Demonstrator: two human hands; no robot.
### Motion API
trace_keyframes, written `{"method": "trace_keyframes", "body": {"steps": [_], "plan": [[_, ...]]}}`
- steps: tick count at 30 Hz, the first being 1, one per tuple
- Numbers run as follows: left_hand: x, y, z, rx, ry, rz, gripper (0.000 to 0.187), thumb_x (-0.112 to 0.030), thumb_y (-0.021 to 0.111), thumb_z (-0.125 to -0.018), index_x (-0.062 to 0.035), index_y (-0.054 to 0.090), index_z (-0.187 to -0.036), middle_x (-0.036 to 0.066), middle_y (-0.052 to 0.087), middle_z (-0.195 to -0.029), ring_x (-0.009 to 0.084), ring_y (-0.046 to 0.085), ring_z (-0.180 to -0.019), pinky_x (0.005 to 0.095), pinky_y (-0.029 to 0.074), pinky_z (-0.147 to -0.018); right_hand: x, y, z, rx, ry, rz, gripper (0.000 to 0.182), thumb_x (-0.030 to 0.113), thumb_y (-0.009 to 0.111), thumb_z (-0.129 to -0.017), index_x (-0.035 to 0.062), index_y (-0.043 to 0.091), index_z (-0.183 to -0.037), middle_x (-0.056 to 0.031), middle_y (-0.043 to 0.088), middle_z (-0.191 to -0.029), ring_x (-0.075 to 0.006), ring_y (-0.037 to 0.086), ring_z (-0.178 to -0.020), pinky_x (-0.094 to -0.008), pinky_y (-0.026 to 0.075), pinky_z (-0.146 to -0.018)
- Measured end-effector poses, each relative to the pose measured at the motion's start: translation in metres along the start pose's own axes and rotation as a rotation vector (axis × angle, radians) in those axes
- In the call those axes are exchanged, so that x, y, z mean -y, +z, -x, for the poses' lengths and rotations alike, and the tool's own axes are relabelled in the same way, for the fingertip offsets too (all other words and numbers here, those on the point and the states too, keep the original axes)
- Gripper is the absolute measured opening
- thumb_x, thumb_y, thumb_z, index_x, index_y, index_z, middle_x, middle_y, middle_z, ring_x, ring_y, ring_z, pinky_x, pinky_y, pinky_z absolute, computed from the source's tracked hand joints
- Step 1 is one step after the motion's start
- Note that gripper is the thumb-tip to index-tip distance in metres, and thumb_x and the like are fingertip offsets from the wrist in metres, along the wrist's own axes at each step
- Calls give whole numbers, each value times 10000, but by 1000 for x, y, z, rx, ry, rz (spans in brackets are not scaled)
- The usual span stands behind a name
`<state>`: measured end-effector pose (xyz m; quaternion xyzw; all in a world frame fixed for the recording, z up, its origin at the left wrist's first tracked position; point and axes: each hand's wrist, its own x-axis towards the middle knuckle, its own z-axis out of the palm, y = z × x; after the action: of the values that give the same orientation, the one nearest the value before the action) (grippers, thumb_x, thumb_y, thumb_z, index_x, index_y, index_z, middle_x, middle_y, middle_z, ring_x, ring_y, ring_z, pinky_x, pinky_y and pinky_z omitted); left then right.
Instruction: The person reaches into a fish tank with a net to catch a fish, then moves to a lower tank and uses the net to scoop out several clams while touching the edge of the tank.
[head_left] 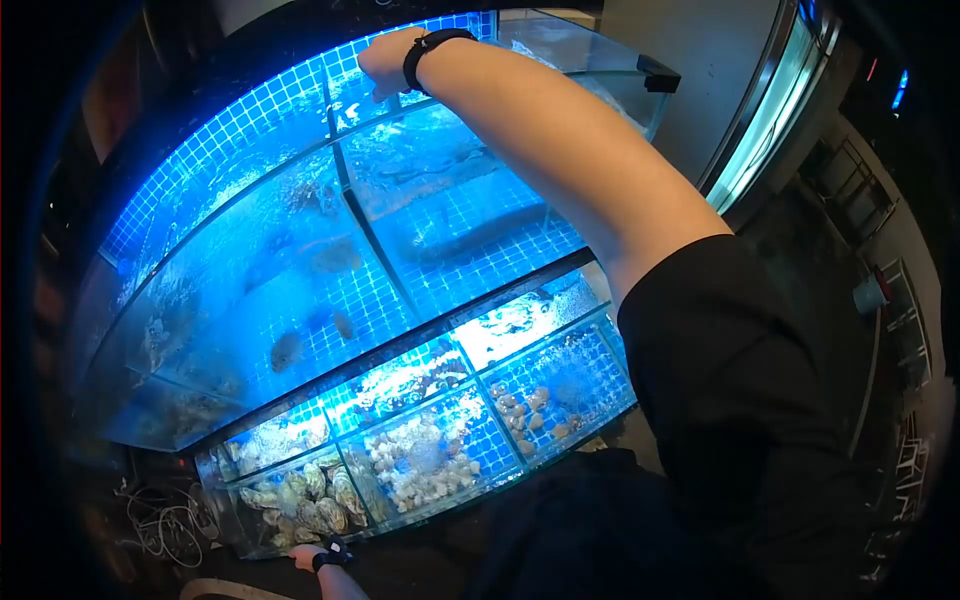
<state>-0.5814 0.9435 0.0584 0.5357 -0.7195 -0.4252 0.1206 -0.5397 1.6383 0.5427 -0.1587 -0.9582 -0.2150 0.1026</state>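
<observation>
My right hand (392,64) reaches over the back of the upper glass tank (345,180), near the top of its divider. Its fingers look curled downward; whatever they may hold is hidden. A black band (425,55) circles that wrist. Down at the lower front, my left hand (306,556) is at the outer edge of the lower tank (430,520), by the compartment of oysters (320,500). The fingers there are too small and partly hidden to read. Another dark band (332,555) sits on the left wrist. Blurred fish (287,352) show in the blue-lit upper water.
Glass dividers split the lower tank into compartments with pale shellfish (425,465) and round brownish shells (525,410). A black corner piece (658,74) caps the glass at upper right. Tangled pale tubing (170,525) lies left. A bucket (870,292) stands far right.
</observation>
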Motion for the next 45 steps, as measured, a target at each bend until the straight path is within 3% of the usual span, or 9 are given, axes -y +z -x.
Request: {"method": "trace_keyframes", "body": {"steps": [4,10,19,45], "plan": [[-6,-7,11,-5,-3,-45,639,-444,245,-959,72,433,-1284,267,500,-1242,402,516,-1116,528,428,-941,-3,0,-5,54,18,-138,268,314,649,-824,52,685,-867,-69,666,-707,-207,661,-686,-343,515,-623],[-8,-8,19,-14,-1,-19,635,-433,243,-960,80,431,-1283,275,503,-1235,414,512,-1118,519,429,-940,-8,6,-15,97,64,-220,227,275,640,-803,54,694,-800,-54,667,-669,-181,656,-640,-340,513,-616],[-11,-12,24,14,8,-21,628,-414,231,-964,93,429,-1277,279,503,-1233,409,510,-1119,527,434,-926,-13,17,-26,49,162,-242,191,247,651,-755,63,699,-767,-55,672,-664,-147,655,-601,-304,513,-578],[-12,-13,22,29,-4,-11,630,-433,246,-953,74,470,-1253,270,516,-1224,413,515,-1113,528,431,-921,-14,16,-26,-7,183,-286,189,228,648,-725,62,703,-797,-77,676,-694,-165,657,-598,-304,514,-570]]}}
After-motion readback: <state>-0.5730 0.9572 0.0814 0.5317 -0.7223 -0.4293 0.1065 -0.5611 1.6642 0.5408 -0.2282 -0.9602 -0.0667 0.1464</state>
